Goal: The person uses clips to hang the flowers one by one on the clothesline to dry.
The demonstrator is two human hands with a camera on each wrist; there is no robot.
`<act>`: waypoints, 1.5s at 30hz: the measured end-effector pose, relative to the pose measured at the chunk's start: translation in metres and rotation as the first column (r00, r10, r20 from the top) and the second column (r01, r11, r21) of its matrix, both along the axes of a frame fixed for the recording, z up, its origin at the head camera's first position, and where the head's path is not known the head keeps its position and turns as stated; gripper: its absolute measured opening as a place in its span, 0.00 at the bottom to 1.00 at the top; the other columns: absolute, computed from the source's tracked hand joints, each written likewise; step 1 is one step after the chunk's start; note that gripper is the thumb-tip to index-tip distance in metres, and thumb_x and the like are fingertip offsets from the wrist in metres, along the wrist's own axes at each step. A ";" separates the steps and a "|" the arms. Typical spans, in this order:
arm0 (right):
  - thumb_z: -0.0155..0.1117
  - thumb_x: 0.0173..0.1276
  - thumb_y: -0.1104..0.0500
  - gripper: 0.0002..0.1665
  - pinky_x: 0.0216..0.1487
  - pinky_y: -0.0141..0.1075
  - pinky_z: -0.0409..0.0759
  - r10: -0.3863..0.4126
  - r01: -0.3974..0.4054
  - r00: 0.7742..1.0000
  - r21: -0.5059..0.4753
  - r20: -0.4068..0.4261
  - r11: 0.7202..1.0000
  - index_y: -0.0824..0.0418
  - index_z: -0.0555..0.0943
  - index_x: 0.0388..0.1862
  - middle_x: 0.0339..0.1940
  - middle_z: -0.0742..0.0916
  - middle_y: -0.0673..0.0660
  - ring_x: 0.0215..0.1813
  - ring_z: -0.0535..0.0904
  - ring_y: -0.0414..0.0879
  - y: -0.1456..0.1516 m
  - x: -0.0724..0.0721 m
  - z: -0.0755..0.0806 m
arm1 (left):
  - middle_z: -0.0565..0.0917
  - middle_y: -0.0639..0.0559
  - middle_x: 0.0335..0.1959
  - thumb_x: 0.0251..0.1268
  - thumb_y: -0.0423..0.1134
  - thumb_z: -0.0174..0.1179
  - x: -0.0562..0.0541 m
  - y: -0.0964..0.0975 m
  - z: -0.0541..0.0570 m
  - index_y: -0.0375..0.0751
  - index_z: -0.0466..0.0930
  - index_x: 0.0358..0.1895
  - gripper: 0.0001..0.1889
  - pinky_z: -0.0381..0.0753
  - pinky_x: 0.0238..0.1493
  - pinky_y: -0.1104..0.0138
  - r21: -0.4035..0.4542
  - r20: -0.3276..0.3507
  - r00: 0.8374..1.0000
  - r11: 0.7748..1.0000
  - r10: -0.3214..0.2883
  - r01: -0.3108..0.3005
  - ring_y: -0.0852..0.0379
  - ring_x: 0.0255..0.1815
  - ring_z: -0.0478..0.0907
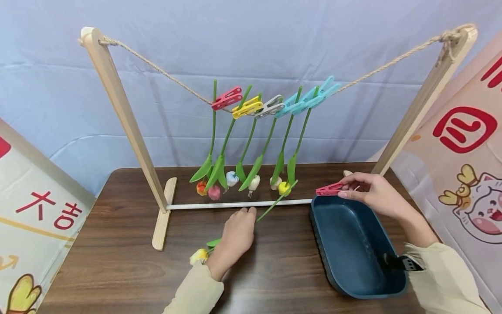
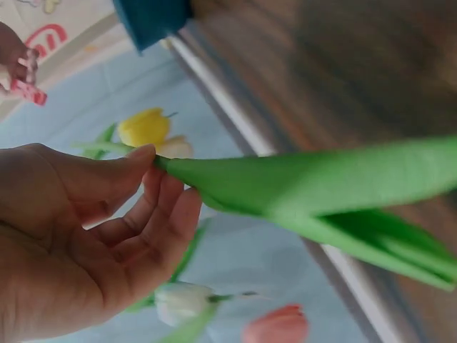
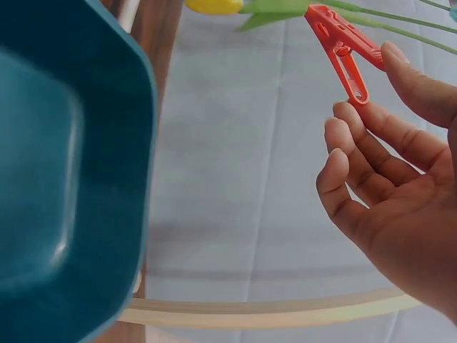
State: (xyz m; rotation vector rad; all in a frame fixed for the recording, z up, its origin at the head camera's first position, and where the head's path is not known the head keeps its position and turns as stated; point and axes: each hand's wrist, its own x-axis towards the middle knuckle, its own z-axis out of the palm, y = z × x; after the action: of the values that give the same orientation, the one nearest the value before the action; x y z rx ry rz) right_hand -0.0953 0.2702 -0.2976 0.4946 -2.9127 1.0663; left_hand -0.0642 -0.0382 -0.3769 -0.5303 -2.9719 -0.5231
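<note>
My left hand (image 1: 238, 231) pinches the green stem of an artificial tulip between thumb and fingers, just by its leaf (image 2: 300, 179). That tulip's pale yellow bloom (image 1: 199, 256) shows left of the wrist, and its bare stem end (image 1: 276, 207) slants up to the right. In my right hand (image 1: 370, 192), a red clothespin (image 3: 348, 34) is pinched by its handle ends, above the far rim of a dark blue bin (image 1: 354, 248). Several tulips hang bloom-down from a rope (image 1: 157, 67), clipped by red (image 1: 227, 98), yellow (image 1: 248, 107), grey (image 1: 269, 107) and light blue clothespins (image 1: 307, 102).
Two wooden posts (image 1: 121, 113) hold up the sagging rope, joined low down by a white rod (image 1: 235, 204). The stand and bin are on a dark wooden table (image 1: 129, 270). Pale cloth hangs behind, with printed panels (image 1: 470, 174) at both sides.
</note>
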 end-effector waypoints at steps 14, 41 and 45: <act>0.64 0.61 0.60 0.16 0.26 0.27 0.70 -0.114 0.102 0.987 -0.110 -0.109 0.989 0.67 0.78 0.45 0.29 0.79 0.51 0.26 0.73 0.42 -0.013 -0.011 0.048 | 0.75 0.45 0.26 0.48 0.23 0.59 -0.022 0.035 0.053 0.33 0.75 0.43 0.15 0.74 0.21 0.64 0.035 -0.196 0.976 0.994 -0.091 0.100 0.51 0.24 0.75; 0.64 0.59 0.63 0.12 0.26 0.26 0.60 -0.213 0.212 0.890 -0.049 -0.404 0.976 0.68 0.80 0.41 0.23 0.75 0.41 0.24 0.66 0.36 -0.034 -0.034 0.165 | 0.69 0.49 0.22 0.56 0.25 0.53 -0.049 0.060 0.112 0.37 0.71 0.36 0.06 0.67 0.19 0.70 0.117 -0.257 0.962 0.985 -0.094 0.128 0.55 0.22 0.70; 0.63 0.59 0.65 0.12 0.25 0.24 0.61 -0.193 0.225 0.853 0.007 -0.485 0.974 0.72 0.80 0.40 0.22 0.73 0.38 0.25 0.65 0.34 -0.038 -0.038 0.174 | 0.70 0.48 0.23 0.59 0.25 0.51 -0.050 0.061 0.111 0.36 0.72 0.37 0.05 0.67 0.20 0.69 0.121 -0.270 0.958 0.984 -0.094 0.131 0.54 0.22 0.71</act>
State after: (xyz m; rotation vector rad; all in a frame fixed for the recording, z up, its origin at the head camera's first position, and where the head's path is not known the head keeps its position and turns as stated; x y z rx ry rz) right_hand -0.1330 0.2320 -0.1231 0.3651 -2.4887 0.6974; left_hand -0.1145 0.0230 -0.2658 -0.6991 -2.6434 -0.6092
